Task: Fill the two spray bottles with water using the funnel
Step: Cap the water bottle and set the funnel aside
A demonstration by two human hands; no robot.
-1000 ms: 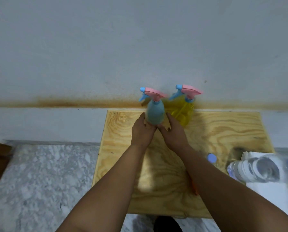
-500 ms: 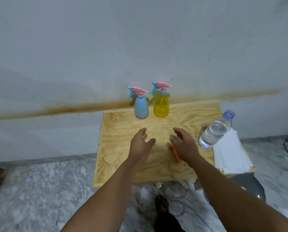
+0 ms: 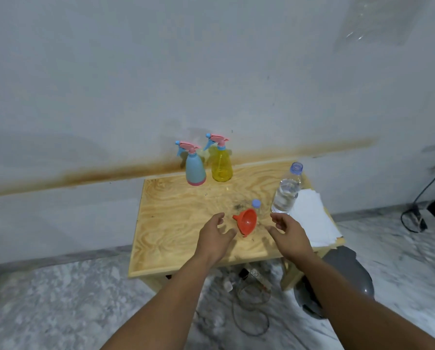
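A blue spray bottle (image 3: 195, 168) and a yellow spray bottle (image 3: 221, 164), both with pink trigger heads on, stand side by side at the far edge of the small wooden table (image 3: 176, 223). An orange funnel (image 3: 247, 222) lies on its side in the table's middle. A clear water bottle (image 3: 286, 192), uncapped and part full, stands to the right. Its blue cap (image 3: 256, 203) lies just behind the funnel. My left hand (image 3: 214, 239) hovers left of the funnel and my right hand (image 3: 288, 236) right of it, both with fingers apart and empty.
White paper sheets (image 3: 312, 218) lie on the table's right edge. A grey wall with a rusty stain rises behind the table. A grey round object (image 3: 348, 279) and loose cables (image 3: 252, 309) rest on the marble floor below; a black cord (image 3: 413, 218) is at the right.
Both hands let go of the blue spray bottle and drew back toward me. The view pulled back, and the orange funnel that my right hand covered is now in plain sight.
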